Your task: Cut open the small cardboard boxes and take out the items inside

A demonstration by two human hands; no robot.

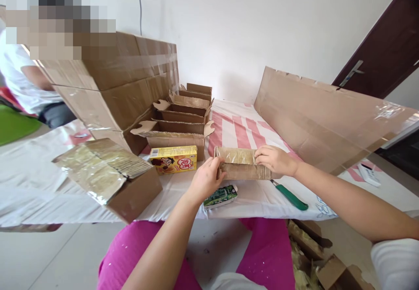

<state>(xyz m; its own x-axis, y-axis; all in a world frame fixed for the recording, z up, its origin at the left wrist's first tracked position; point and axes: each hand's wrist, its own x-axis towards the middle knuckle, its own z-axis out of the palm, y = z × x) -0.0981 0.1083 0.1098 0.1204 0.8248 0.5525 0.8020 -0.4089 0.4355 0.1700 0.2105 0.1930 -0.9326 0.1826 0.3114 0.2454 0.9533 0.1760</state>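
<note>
A small taped cardboard box (pixel 244 171) lies in front of me on the table, its top covered with shiny tape. My left hand (pixel 207 178) grips its left end, thumb and fingers closed around the corner. At the other end, the fingers of my right hand (pixel 273 159) are bent over the top edge. A green-handled knife (pixel 291 197) rests just below the right end, its tip by the box. Below my left wrist sits a dark green printed carton (pixel 221 197). Left of that hand stands a yellow printed box (pixel 173 159).
Several open cardboard boxes (pixel 176 140) stand in a row behind the yellow box. A larger taped carton (pixel 108 172) lies at left, before stacked cartons (pixel 121 84). A cardboard panel (pixel 314 115) stands at right. Cardboard scraps (pixel 337 272) lie on the floor. A person (pixel 22 80) sits far left.
</note>
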